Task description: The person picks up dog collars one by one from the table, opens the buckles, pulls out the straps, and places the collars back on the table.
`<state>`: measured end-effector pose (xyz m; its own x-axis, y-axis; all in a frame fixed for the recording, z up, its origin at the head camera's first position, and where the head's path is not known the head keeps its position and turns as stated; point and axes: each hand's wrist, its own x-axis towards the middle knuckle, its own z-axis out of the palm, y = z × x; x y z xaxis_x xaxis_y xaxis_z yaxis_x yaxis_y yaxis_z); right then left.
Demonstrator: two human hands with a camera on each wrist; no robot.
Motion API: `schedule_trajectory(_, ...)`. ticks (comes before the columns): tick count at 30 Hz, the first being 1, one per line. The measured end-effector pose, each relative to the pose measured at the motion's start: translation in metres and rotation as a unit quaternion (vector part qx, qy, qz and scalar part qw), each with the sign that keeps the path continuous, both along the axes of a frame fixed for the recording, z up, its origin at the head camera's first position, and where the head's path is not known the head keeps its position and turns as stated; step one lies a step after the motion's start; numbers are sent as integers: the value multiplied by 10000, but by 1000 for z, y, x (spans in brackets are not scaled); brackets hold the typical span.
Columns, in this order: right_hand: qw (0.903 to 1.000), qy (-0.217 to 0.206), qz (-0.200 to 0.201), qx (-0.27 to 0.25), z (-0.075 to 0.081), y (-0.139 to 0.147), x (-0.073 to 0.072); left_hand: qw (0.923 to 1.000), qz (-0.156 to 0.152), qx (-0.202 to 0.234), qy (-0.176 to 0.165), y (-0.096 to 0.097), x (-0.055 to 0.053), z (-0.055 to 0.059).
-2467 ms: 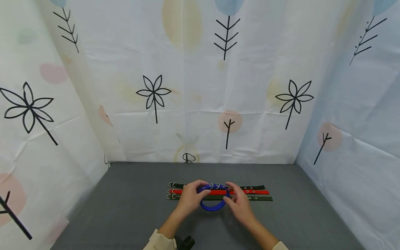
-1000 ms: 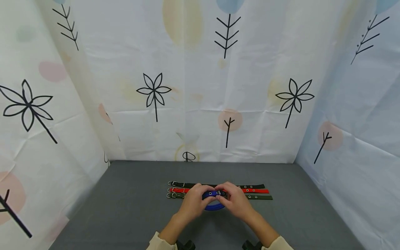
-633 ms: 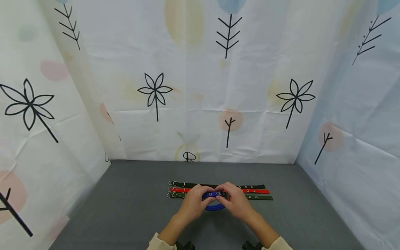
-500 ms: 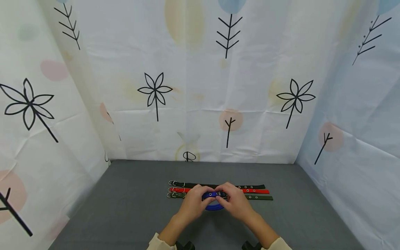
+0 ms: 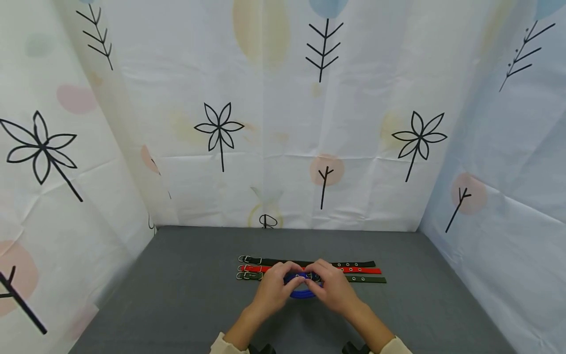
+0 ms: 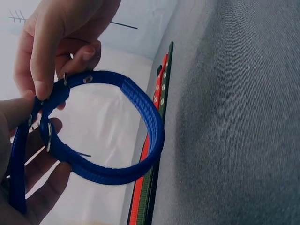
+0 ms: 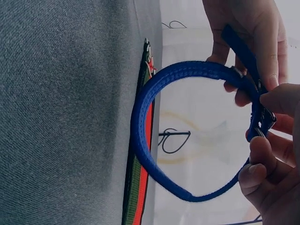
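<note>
A blue collar [image 5: 302, 294], bent into a loop with metal eyelets and a buckle, hangs just above the table in front of me. My left hand [image 5: 273, 291] pinches it at the top with thumb and fingertips. Close beside it, my right hand [image 5: 337, 291] pinches the strap near the metal fittings. In the left wrist view the padded loop [image 6: 154, 117] shows whole. A free strap end [image 7: 233, 40] sticks out by the left hand in the right wrist view. Fingers partly hide the buckle, so how far the strap is threaded cannot be told.
Behind the hands, a black collar [image 5: 274, 261], a red collar [image 5: 364, 270] and a green collar [image 5: 369, 280] lie straight and side by side on the grey table [image 5: 177, 295]. Patterned cloth [image 5: 283, 147] surrounds the table at the back and sides.
Earlier the hands held the blue loop at its two sides; they have since come together at its top. Over the last second they barely move, and the top of the collar tilts slightly.
</note>
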<state>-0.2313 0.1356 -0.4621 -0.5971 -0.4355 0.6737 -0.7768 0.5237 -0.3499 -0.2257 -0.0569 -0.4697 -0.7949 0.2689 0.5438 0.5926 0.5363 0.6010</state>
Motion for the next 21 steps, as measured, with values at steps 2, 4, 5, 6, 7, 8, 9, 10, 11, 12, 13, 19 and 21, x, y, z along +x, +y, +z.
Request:
schedule_trajectory(2,10000,-62,47,-40,0,1,0,9999,-13,109,117,1,0,0)
schedule_trajectory(4,9999,-103,113,-32,1,1,0,9997,-18,182,180,1,0,-1)
schedule_trajectory(5,9998,-122,152,8,2,1,0,9996,-24,208,186,1,0,-1)
schedule_trajectory(6,9997,-134,187,64,3,2,0,9996,-23,227,172,1,0,-1)
schedule_trajectory(7,9996,-160,220,125,4,2,0,9996,-25,253,139,1,1,-1)
schedule_trajectory(8,9994,-184,251,181,5,2,0,9996,-17,272,109,1,1,-1)
schedule_trajectory(9,9991,-217,278,234,6,2,0,9995,-17,291,89,0,1,-2)
schedule_trajectory(10,9987,-291,307,270,6,3,0,9995,-27,319,60,0,1,-3)
schedule_trajectory(11,9984,-374,325,287,7,3,0,9994,-29,339,51,0,1,-4)
schedule_trajectory(12,9979,-479,353,259,7,4,0,9993,-36,376,43,1,1,-4)
schedule_trajectory(13,9974,-575,374,208,6,4,0,9991,-43,423,55,1,1,-5)
schedule_trajectory(19,9950,-751,544,-373,4,6,-1,9956,-165,914,128,2,0,-10)
schedule_trajectory(21,9944,-679,615,-530,3,6,-1,9932,-231,1130,145,2,0,-10)
